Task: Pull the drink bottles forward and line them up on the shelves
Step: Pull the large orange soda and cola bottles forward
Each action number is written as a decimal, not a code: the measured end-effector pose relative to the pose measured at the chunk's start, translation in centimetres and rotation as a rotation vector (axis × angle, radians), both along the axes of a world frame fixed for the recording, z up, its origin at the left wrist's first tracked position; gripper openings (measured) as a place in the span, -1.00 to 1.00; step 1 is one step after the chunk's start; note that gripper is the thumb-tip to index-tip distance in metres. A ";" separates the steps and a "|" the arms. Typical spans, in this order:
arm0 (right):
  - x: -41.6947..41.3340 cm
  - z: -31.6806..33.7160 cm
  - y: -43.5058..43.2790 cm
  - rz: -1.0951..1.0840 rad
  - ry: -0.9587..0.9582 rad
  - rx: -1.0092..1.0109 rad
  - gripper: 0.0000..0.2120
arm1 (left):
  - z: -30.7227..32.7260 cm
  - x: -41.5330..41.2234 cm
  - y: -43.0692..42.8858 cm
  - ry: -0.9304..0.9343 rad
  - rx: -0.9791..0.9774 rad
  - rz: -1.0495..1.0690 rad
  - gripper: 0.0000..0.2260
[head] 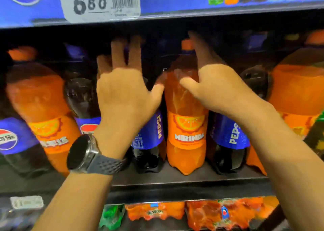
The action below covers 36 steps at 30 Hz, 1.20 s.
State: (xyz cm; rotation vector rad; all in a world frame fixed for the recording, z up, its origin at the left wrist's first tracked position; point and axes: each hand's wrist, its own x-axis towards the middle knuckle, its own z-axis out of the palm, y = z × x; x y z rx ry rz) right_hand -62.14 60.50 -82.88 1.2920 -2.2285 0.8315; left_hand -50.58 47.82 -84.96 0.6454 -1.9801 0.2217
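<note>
Large drink bottles stand along a dark shelf (175,181). An orange Mirinda bottle (185,136) is in the middle, between a Pepsi bottle (149,137) on its left and another Pepsi bottle (228,137) on its right. My left hand (124,90), with a watch on the wrist, reaches over the left Pepsi bottle, fingers spread and straight. My right hand (215,85) lies against the Mirinda bottle's shoulder, thumb across its front and fingers stretched up past its orange cap. Motion blur hides the fingertips.
More Mirinda bottles stand at the left (43,111) and far right (298,93), with Pepsi bottles between them and behind. A shelf edge with a price tag (98,2) hangs close above. Shrink-wrapped orange packs (219,213) fill the shelf below.
</note>
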 end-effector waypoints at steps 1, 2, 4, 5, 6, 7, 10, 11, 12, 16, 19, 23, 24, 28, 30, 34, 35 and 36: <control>-0.1 -0.1 0.0 -0.004 0.012 0.001 -0.22 | 0.0 -0.5 0.3 0.000 0.012 0.049 -0.27; -0.1 -0.2 0.1 -0.005 0.021 0.002 -0.22 | -0.1 -0.9 0.3 -0.006 0.024 0.086 -0.27; -0.2 -0.3 0.1 0.002 0.030 0.000 -0.23 | -0.3 -1.5 0.1 0.009 0.065 0.140 -0.26; -0.2 -0.3 0.2 0.008 0.035 -0.004 -0.23 | -0.5 -1.8 0.2 0.010 0.082 0.161 -0.25; -0.2 -0.4 0.2 0.012 0.043 -0.009 -0.23 | -0.4 -2.2 0.3 0.013 0.095 0.179 -0.24; -0.2 -0.5 0.2 0.013 0.046 -0.015 -0.23 | -0.3 -2.5 0.3 0.017 0.118 0.180 -0.24; -0.1 -0.3 0.2 0.011 0.037 -0.010 -0.23 | 0.3 -2.4 0.2 0.012 0.123 0.162 -0.24; -0.1 -0.3 0.2 0.008 0.037 -0.004 -0.23 | 0.4 -2.2 0.1 0.014 0.122 0.136 -0.26; -0.2 -0.2 0.2 0.006 0.031 0.005 -0.24 | 0.5 -2.0 -0.2 0.020 0.118 0.103 -0.27; 0.2 -0.1 -0.2 -0.029 0.008 0.014 -0.24 | 0.4 -1.0 -1.3 0.066 0.158 -0.102 -0.30; 0.8 -0.1 -0.8 -0.116 0.026 0.001 -0.20 | 0.6 -0.2 -2.4 0.077 0.201 -0.296 -0.36; 1.8 0.0 -1.6 -0.285 0.132 -0.009 -0.12 | 1.0 1.0 -4.0 0.061 0.412 -0.620 -0.39; 1.9 0.0 -1.8 -0.304 0.146 0.005 -0.12 | 1.1 1.2 -4.1 0.056 0.424 -0.647 -0.39; 1.1 0.9 -0.8 -0.072 -0.024 0.014 -0.17 | 0.8 0.9 -3.3 0.007 0.179 -0.327 -0.37; 0.3 1.7 0.3 0.001 -0.057 0.070 -0.21 | 0.5 0.2 -2.1 0.001 0.082 -0.074 -0.29; 0.3 2.0 0.8 -0.016 0.019 0.103 -0.24 | 0.4 -1.0 -1.3 -0.038 0.035 0.060 -0.27; 0.5 1.8 0.7 -0.037 0.034 0.103 -0.24 | 0.4 -1.1 -1.5 -0.030 0.023 0.054 -0.29; 0.6 1.6 0.5 -0.062 0.044 0.098 -0.24 | 0.4 -1.1 -1.8 -0.016 0.018 0.036 -0.32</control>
